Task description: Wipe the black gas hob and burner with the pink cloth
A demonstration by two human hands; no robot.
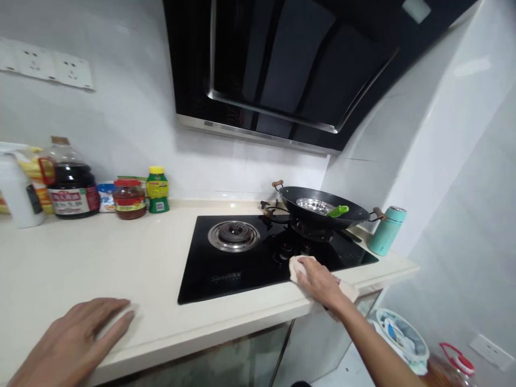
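Your right hand [320, 282] grips pale cloth [295, 269] at five o'clock of black gas stove [245, 269], on front edge. Your left hand [76, 336], loose, holds nothing over cream countertop [121, 258], eight o'clock from stove.

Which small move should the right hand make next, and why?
Perhaps slide the cream cloth leftward along the flat black glass cooktop: the right hand holds it at the front edge, and leftward leads away from the round black wok.

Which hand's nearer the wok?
Right. The right hand is on the cloth, in front of the wok; the left hand is over the countertop, farther left.
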